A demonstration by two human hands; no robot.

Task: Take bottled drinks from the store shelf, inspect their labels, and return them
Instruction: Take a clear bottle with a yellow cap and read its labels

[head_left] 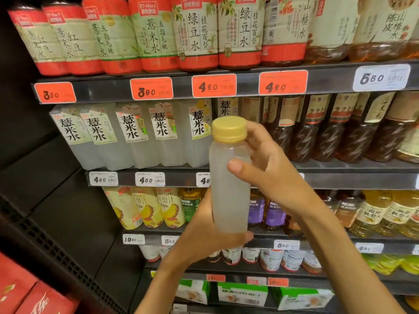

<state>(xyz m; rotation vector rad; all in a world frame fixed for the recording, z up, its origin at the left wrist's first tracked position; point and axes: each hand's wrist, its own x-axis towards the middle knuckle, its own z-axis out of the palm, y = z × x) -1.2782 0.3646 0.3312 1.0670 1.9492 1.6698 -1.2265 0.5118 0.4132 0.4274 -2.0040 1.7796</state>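
Two hands grip bottle point(229, 182) (label unseen), shelf tags point(149, 179) 4.50

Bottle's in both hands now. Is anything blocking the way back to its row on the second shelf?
Nothing visible does. The bottle, held by the left hand and right hand, is just in front of the row of cloudy bottles. Whether its slot is free is hidden behind it.
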